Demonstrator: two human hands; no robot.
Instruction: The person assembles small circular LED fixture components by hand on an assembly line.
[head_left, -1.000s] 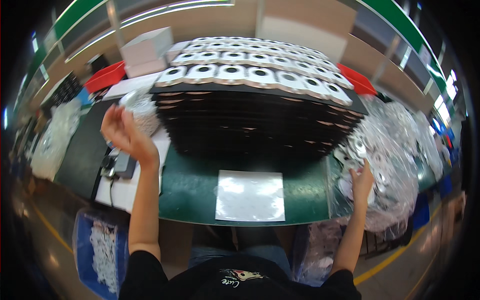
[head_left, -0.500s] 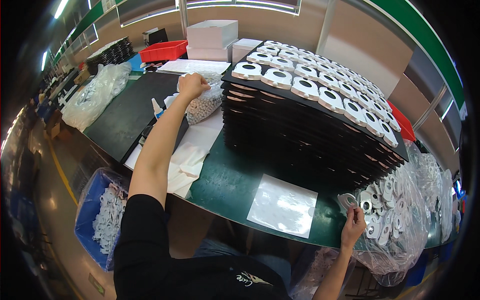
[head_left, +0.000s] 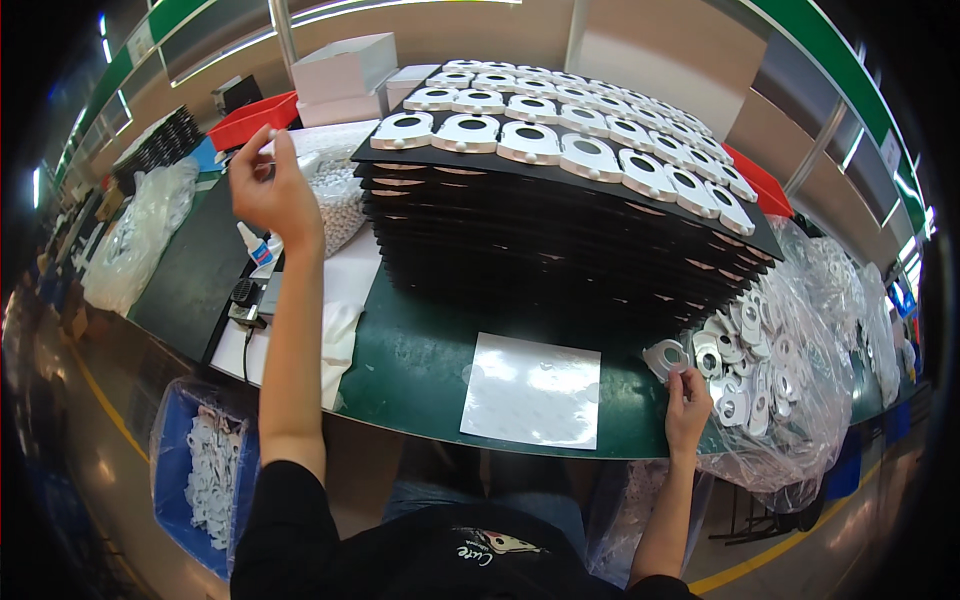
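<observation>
My left hand [head_left: 276, 195] is raised beside a clear plastic bag of small whitish beads [head_left: 337, 200]. Thumb and forefinger pinch one small white bead [head_left: 272, 133] at their tips. Low on the right, my right hand [head_left: 686, 408] grips a flat white plastic part with a round hole [head_left: 664, 360] by its edge. That part is held over the green table [head_left: 420, 395], next to a heap of similar white parts [head_left: 755, 365] on clear plastic film. A sheet in a glossy clear sleeve [head_left: 532, 392] lies between my hands.
A tall stack of black trays [head_left: 540, 235] carries rows of white parts on top. Left of it are a small glue bottle [head_left: 254, 243], a white cloth [head_left: 340, 345], a red bin [head_left: 252, 122] and white boxes [head_left: 345, 72]. A blue bin [head_left: 175, 450] of parts stands below.
My left hand has lifted out of the bead bag and moved left and nearer, with a bead between its fingertips. My right hand still holds the white part. The whole view has shifted.
</observation>
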